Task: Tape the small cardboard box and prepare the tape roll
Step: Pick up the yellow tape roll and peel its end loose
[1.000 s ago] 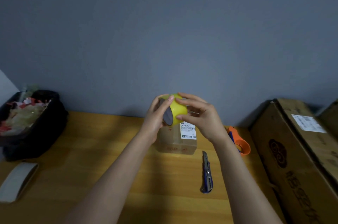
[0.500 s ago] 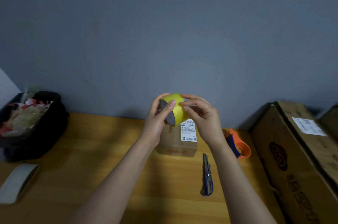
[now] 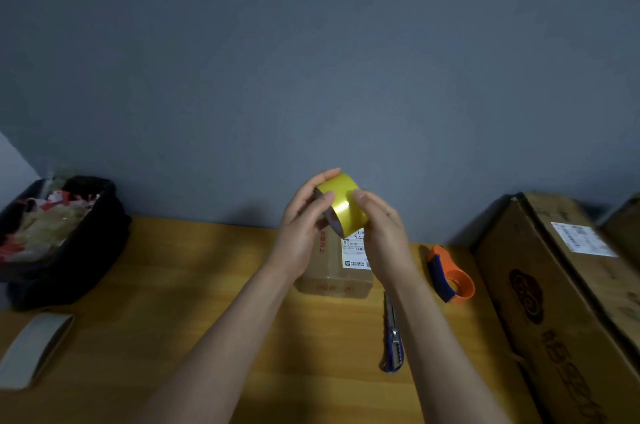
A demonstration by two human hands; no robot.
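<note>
One head-worn camera is looking forward and down; the wooden table (image 3: 173, 285) is lying close below.

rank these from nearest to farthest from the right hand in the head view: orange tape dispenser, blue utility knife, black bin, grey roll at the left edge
Measured from the right hand:
1. Orange tape dispenser, on the table just to its right.
2. Blue utility knife, on the table below the right forearm; its upper end makes this close with the dispenser.
3. Black bin, far left by the wall.
4. Grey roll, at the left edge.

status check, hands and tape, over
Left hand and right hand both gripping tape roll above small box. Knife beside box, nothing blocking.
</note>
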